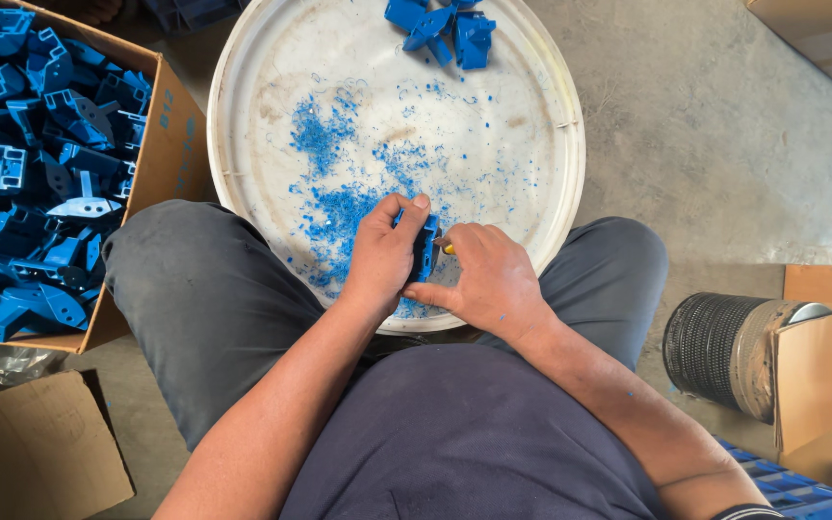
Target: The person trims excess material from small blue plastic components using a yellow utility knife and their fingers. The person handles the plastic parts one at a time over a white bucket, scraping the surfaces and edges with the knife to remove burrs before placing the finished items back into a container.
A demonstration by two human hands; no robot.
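1. Centrally, a blue plastic part [426, 247] sits over the near edge of a white round lid [243, 116], pinched in the left hand [384, 258], its thumb on top.
2. Just beside it, the right hand [489, 279] closes its grip on a small tool with a yellow bit [447, 248] touching the part.
3. Blue shavings [339, 202] litter the lid; more blue parts [445, 27] lie at its far rim.
4. Left of the person's knee stands a cardboard box [161, 154] full of blue pieces.
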